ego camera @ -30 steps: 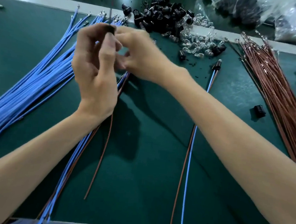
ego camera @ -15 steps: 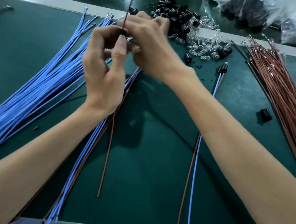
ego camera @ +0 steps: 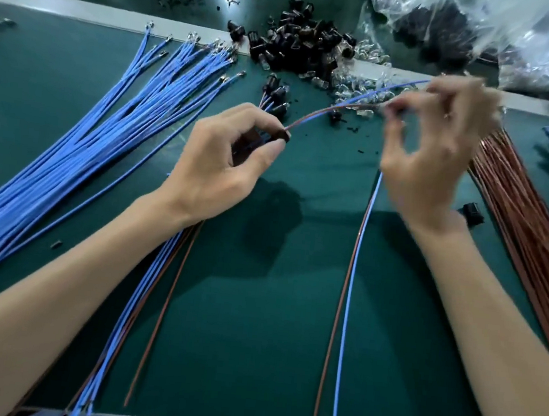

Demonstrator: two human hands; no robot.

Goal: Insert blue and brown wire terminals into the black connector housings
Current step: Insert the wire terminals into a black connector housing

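My left hand (ego camera: 223,166) pinches a black connector housing (ego camera: 281,136) between thumb and fingers at mid-table. A blue and a brown wire (ego camera: 336,108) arc out of the housing to the right. My right hand (ego camera: 436,146), blurred, pinches those wires near its fingertips, well right of the housing. A fan of loose blue wires (ego camera: 106,124) lies at the left. A bundle of brown wires (ego camera: 525,238) lies at the right. Black housings (ego camera: 298,46) are heaped at the back.
Clear small parts (ego camera: 355,81) are scattered beside the heap. A plastic bag (ego camera: 517,40) sits at the back right. Finished wire pairs lie under my left forearm (ego camera: 145,279) and at centre (ego camera: 349,282). One loose black housing (ego camera: 472,211) lies by my right wrist.
My hands have come apart. The left hand lowered with the housing toward mid-table. The right hand slid right along the wires, which now stretch between both hands.
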